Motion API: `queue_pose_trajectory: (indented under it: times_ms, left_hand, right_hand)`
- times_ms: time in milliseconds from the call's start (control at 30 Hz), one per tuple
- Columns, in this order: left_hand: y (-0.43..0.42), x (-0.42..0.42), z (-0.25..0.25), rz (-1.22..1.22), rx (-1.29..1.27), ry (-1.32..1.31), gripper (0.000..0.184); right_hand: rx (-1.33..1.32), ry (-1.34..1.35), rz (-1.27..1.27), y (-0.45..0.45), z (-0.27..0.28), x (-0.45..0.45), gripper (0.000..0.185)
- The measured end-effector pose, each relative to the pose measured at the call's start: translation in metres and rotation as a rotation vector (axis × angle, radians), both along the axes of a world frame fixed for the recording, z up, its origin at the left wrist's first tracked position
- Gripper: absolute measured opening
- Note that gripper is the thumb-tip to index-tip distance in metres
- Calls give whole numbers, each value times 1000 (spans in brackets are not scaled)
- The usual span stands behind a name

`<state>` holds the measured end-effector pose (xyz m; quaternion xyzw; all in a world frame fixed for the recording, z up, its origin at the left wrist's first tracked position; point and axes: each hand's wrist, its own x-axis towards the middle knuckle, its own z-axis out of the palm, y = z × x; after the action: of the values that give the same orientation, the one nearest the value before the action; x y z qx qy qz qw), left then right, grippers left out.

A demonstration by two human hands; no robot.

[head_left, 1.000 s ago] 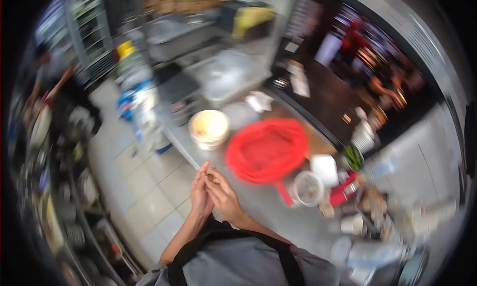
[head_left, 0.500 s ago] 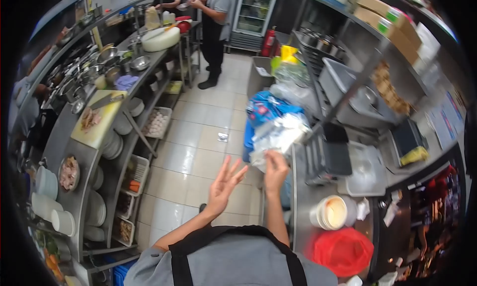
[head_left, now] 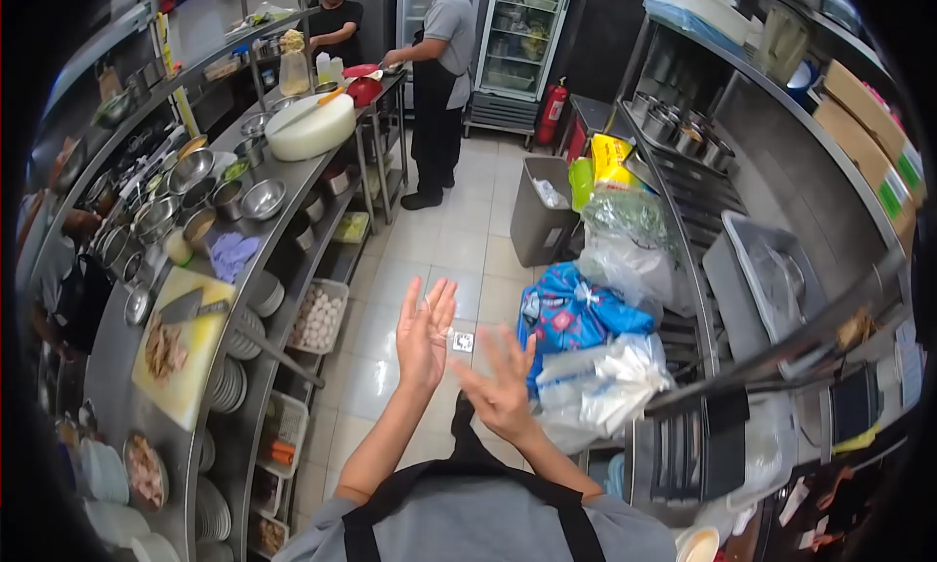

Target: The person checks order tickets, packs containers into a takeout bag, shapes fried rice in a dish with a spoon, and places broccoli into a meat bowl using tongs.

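Over the floor [head_left: 478,230], the left hand [head_left: 422,342] and blurred right hand [head_left: 500,391] spread loose fingers, gripping nothing discernible, near the bag [head_left: 566,318]; meat [head_left: 164,352] lay cut on the board [head_left: 191,367].

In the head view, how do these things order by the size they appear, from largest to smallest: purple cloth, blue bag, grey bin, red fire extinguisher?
1. Blue bag
2. Grey bin
3. Purple cloth and red fire extinguisher: too alike to rank; the extinguisher is taller but narrower.
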<state>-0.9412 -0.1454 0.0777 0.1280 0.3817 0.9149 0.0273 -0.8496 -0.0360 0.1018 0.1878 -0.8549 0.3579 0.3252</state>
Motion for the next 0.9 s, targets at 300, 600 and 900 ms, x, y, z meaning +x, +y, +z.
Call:
queue_pose_trajectory:
  times_ms: [300,600,900]
  left_hand:
    - [135,-174,89,-194,-205,361,67]
    - [258,-306,9,-509,-193,25,57]
    - [395,-569,-137,-750,220,-181,51]
  right_hand:
    - [-487,-23,151,84,28,-229,60]
    - [-560,-37,-134,200,17,-379,60]
    - [-722,-346,-489,308,-149,-615,68]
